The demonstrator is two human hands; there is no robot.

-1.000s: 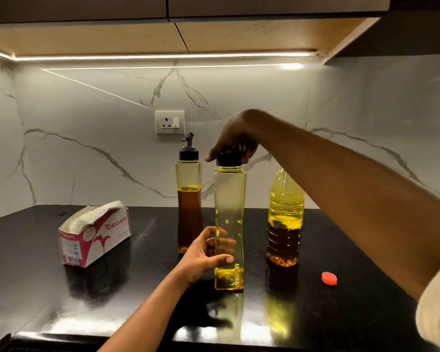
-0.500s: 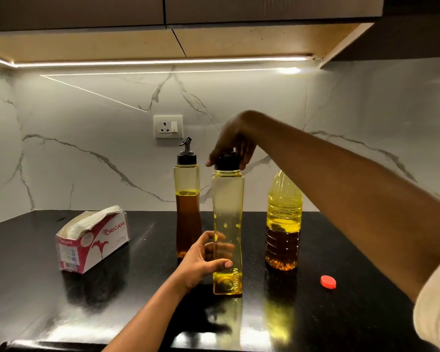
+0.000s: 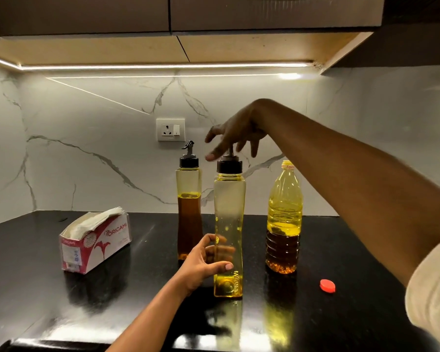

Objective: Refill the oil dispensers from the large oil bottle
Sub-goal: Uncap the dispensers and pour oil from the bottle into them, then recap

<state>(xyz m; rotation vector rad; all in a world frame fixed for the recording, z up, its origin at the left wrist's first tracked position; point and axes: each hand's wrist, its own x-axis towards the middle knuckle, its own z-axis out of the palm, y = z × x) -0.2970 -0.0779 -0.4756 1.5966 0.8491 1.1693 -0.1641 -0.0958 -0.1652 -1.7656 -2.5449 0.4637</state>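
A tall square oil dispenser (image 3: 229, 214) with a black spout cap (image 3: 229, 165) stands upright at the middle of the black counter, holding only a little yellow oil at its bottom. My left hand (image 3: 203, 265) grips its lower body. Just above the cap hovers my right hand (image 3: 235, 135), fingers spread and off the cap. A second dispenser (image 3: 189, 214), about half full of dark oil, stands behind and to the left. To the right is the large oil bottle (image 3: 284, 219), uncapped and roughly a third full. Its red cap (image 3: 327, 285) lies on the counter.
A red and white tissue box (image 3: 94, 246) lies on the counter (image 3: 36, 288) at the left. A marble wall with a socket (image 3: 170, 129) rises behind the bottles, under overhead cabinets. The counter's front edge runs along the bottom of the view.
My right hand has let go of the black cap and lifted slightly, its fingers spreading. My left hand still holds the dispenser in the same place.
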